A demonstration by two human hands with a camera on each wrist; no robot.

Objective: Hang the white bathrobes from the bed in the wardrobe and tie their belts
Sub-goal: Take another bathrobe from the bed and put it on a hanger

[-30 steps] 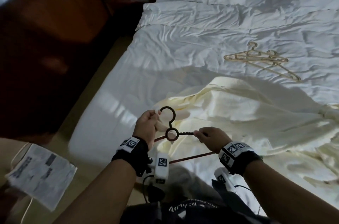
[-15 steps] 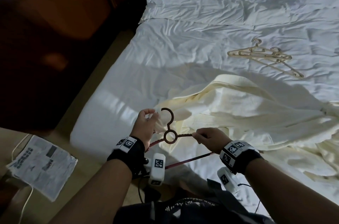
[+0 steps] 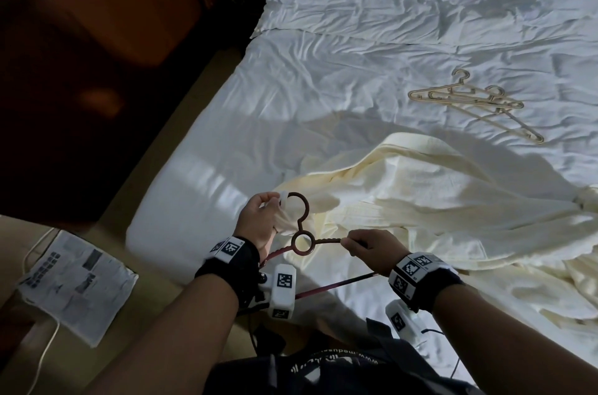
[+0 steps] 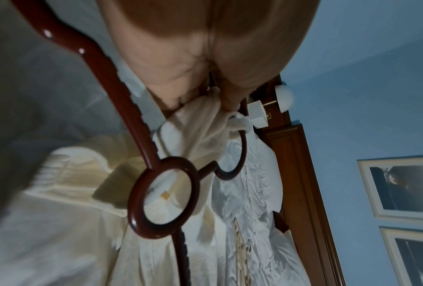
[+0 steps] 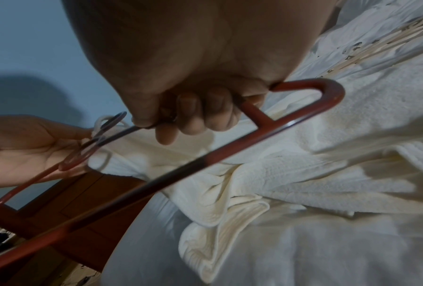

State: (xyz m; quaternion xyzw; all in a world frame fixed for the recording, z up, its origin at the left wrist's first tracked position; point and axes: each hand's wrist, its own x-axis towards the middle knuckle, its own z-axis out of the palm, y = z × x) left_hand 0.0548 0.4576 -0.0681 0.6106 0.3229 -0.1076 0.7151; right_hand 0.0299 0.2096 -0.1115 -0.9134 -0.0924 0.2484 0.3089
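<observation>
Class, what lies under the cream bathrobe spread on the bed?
Under the cream bathrobe only the wrinkled white bed sheet shows around its edges; anything beneath its folds is covered.

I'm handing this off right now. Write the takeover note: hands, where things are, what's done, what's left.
Left hand: pinches a fold of the cream-white bathrobe at the hook of the dark red plastic hanger.
Right hand: grips the hanger's right arm.
Robe lies crumpled on the white bed; two beige hangers lie beyond it.
Done: nothing hung.
Left: hanger into shoulders, wardrobe, belts.
</observation>
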